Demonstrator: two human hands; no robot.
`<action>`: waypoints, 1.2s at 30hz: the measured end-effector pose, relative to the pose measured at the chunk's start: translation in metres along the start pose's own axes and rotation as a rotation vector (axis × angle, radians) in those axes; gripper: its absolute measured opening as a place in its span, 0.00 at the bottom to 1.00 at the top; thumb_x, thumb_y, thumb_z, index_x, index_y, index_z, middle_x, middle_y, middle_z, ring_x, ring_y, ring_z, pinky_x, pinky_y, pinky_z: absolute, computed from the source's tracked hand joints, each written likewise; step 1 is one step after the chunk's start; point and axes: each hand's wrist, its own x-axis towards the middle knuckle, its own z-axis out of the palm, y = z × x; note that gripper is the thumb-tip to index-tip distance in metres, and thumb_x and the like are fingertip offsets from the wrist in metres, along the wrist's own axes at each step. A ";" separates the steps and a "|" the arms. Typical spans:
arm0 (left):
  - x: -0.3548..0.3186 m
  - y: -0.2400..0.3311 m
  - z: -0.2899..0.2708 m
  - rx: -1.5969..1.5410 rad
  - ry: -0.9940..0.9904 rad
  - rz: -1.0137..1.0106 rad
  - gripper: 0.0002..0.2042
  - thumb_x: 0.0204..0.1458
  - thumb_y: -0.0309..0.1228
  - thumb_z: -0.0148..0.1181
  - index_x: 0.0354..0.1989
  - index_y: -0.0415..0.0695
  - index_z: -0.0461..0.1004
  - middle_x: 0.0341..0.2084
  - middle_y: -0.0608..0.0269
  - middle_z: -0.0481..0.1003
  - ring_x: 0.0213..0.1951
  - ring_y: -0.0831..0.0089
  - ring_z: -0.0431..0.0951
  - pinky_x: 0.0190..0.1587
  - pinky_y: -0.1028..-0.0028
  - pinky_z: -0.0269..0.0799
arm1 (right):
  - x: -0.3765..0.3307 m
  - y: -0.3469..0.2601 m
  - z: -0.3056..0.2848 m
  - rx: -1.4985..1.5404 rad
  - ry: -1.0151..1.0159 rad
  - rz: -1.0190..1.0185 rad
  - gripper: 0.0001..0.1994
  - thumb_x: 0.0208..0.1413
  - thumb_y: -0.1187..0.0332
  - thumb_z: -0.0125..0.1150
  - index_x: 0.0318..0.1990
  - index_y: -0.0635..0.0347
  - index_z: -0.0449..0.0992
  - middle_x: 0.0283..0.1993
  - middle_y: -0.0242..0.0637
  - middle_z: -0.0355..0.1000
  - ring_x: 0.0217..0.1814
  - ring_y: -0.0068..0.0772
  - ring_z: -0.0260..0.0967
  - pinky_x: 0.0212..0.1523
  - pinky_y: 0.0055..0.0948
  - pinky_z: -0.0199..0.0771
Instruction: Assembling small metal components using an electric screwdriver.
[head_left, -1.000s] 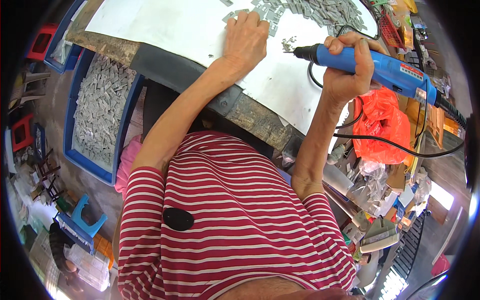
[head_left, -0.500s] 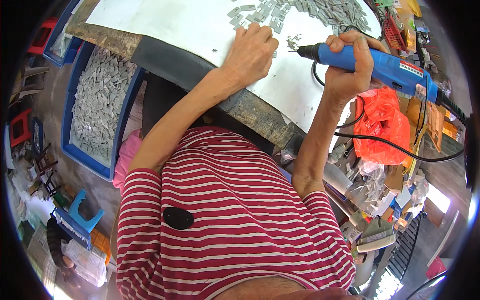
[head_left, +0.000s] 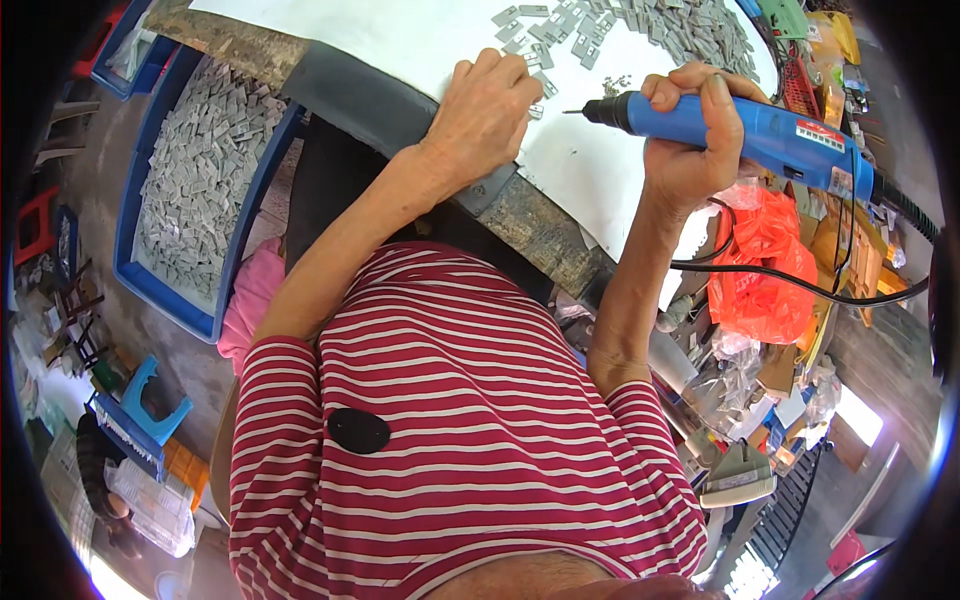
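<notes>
My right hand [head_left: 693, 140] is wrapped round a blue electric screwdriver [head_left: 765, 138], its thin bit pointing left over a white sheet [head_left: 575, 165] on the table. Across from the bit, my left hand [head_left: 483, 112] is closed, fingers curled down near the sheet; what they hold, if anything, is hidden. A small grey plate [head_left: 537, 112] shows just beside those fingers. Beyond the tool's nose lies a little heap of tiny screws [head_left: 617, 85]. Many loose grey rectangular plates [head_left: 690, 35] are spread at the far side of the sheet.
At the left, a blue tray [head_left: 125, 240] holds a mass of similar grey pieces. The screwdriver's black cable [head_left: 800, 288] loops past a red plastic bag [head_left: 762, 265] on the right. The dark table edge [head_left: 365, 95] runs beneath my left forearm. Stools and clutter stand around.
The screwdriver's bit has moved left, away from the screw heap and toward my left hand. My left hand has shifted slightly left. The whole view has tilted a little.
</notes>
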 end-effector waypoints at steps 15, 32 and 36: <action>0.001 -0.006 0.001 -0.182 0.009 -0.072 0.05 0.39 0.24 0.57 0.25 0.39 0.69 0.24 0.56 0.68 0.32 0.60 0.67 0.37 0.66 0.63 | -0.005 0.010 0.025 -0.070 -0.078 -0.061 0.05 0.46 0.77 0.51 0.31 0.67 0.65 0.24 0.49 0.67 0.17 0.32 0.62 0.23 0.36 0.68; 0.003 -0.005 0.000 -0.198 0.006 -0.084 0.05 0.38 0.23 0.58 0.25 0.38 0.69 0.23 0.56 0.68 0.31 0.59 0.68 0.35 0.66 0.64 | -0.007 0.017 0.028 -0.097 -0.111 -0.081 0.07 0.44 0.79 0.54 0.31 0.70 0.65 0.22 0.48 0.68 0.17 0.32 0.64 0.22 0.35 0.70; 0.002 -0.004 0.000 -0.196 0.015 -0.084 0.06 0.38 0.23 0.58 0.25 0.39 0.69 0.23 0.56 0.68 0.31 0.59 0.68 0.35 0.66 0.64 | -0.007 0.018 0.029 -0.078 -0.122 -0.086 0.06 0.43 0.79 0.54 0.30 0.70 0.65 0.22 0.48 0.68 0.16 0.32 0.64 0.22 0.35 0.70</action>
